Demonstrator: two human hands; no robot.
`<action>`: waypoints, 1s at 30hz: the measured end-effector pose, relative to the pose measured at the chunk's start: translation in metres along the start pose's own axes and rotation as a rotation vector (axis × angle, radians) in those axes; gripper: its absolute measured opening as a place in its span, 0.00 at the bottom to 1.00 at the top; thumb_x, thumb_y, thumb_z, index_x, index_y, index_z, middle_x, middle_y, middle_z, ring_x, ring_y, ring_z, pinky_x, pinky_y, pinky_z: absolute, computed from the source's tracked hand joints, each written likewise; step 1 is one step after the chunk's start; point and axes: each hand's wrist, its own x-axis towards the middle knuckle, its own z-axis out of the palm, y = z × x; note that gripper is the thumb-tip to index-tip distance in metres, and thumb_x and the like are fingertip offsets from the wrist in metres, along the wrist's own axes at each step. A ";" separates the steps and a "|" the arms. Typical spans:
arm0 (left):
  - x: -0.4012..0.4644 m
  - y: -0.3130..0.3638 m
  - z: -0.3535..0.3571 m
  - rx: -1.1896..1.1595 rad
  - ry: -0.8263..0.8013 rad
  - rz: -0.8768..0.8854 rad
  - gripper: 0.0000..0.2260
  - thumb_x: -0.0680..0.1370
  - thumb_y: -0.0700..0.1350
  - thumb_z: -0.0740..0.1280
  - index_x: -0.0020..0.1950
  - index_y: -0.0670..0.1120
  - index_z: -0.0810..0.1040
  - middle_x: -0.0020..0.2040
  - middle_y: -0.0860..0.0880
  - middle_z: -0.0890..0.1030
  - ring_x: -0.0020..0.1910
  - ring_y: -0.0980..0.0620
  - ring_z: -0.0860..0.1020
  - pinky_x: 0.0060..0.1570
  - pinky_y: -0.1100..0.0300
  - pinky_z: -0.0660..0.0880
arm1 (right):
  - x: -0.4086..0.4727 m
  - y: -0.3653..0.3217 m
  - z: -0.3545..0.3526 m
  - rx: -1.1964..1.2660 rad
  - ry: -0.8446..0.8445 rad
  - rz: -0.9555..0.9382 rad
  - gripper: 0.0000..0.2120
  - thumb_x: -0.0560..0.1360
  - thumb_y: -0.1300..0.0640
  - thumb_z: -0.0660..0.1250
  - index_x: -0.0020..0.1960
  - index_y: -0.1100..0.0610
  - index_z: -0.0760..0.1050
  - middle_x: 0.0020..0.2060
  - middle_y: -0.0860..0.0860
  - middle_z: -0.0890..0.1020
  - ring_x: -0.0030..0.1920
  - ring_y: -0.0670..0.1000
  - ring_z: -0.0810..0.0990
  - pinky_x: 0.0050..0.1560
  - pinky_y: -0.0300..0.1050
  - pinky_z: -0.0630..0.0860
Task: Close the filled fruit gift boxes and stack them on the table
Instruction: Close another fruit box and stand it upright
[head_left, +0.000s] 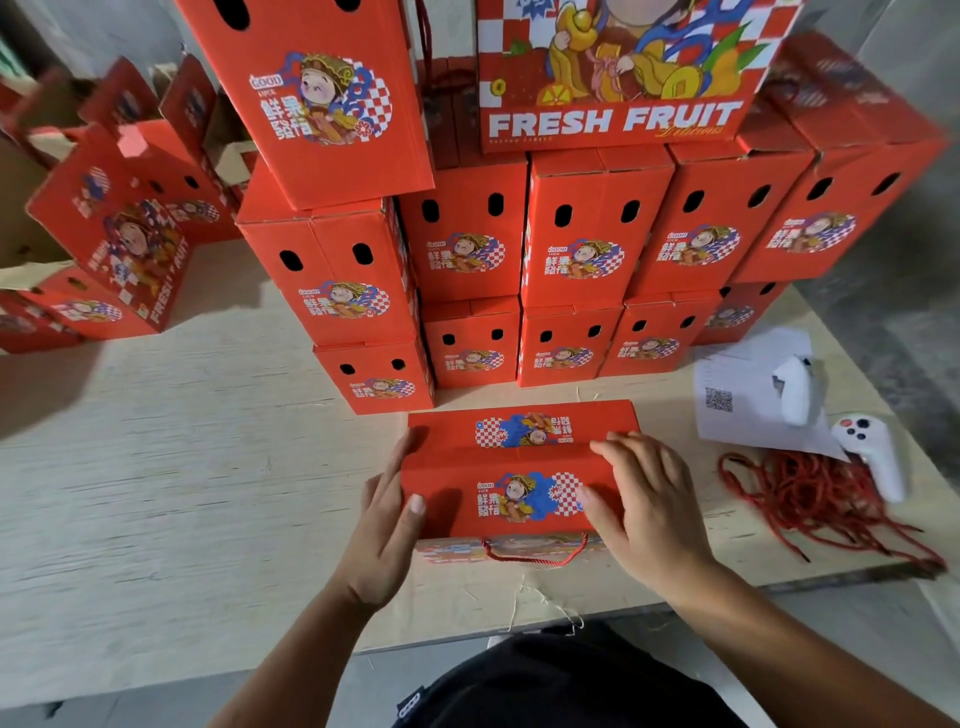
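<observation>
A red fruit gift box (511, 470) stands near the front edge of the pale wooden table (171, 467), its two top flaps folded together and a red cord handle hanging on its near side. My left hand (387, 525) clasps its left end, thumb on the top flap. My right hand (641, 506) lies flat on the right part of the top, fingers reaching to the seam. Behind it rises a stack of closed red boxes (571, 249), several wide and up to three high.
Open red boxes (111, 234) with raised flaps stand at the back left. To the right lie white papers with a QR code (737, 395), two white hand controllers (872, 457) and a tangle of red cord (810, 493). The table's front edge runs just below the box.
</observation>
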 end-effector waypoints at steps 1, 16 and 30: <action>0.000 0.000 0.002 0.021 -0.007 -0.001 0.26 0.84 0.67 0.50 0.82 0.67 0.54 0.83 0.61 0.58 0.77 0.56 0.60 0.74 0.45 0.63 | -0.001 0.001 0.001 -0.009 -0.015 -0.011 0.29 0.81 0.35 0.57 0.67 0.57 0.76 0.64 0.54 0.77 0.67 0.60 0.74 0.70 0.57 0.68; 0.005 0.020 0.012 0.117 0.195 -0.020 0.33 0.78 0.64 0.66 0.80 0.58 0.59 0.76 0.61 0.63 0.72 0.56 0.64 0.70 0.42 0.70 | 0.013 -0.008 -0.023 -0.087 -0.194 -0.041 0.47 0.60 0.21 0.66 0.66 0.53 0.76 0.60 0.49 0.73 0.57 0.57 0.72 0.60 0.55 0.68; 0.017 0.029 0.005 0.705 -0.040 0.202 0.42 0.71 0.80 0.63 0.76 0.53 0.71 0.78 0.49 0.67 0.78 0.40 0.61 0.74 0.34 0.62 | 0.007 -0.009 -0.023 -0.096 -0.348 -0.043 0.50 0.73 0.21 0.55 0.77 0.58 0.70 0.66 0.56 0.75 0.72 0.62 0.70 0.71 0.63 0.72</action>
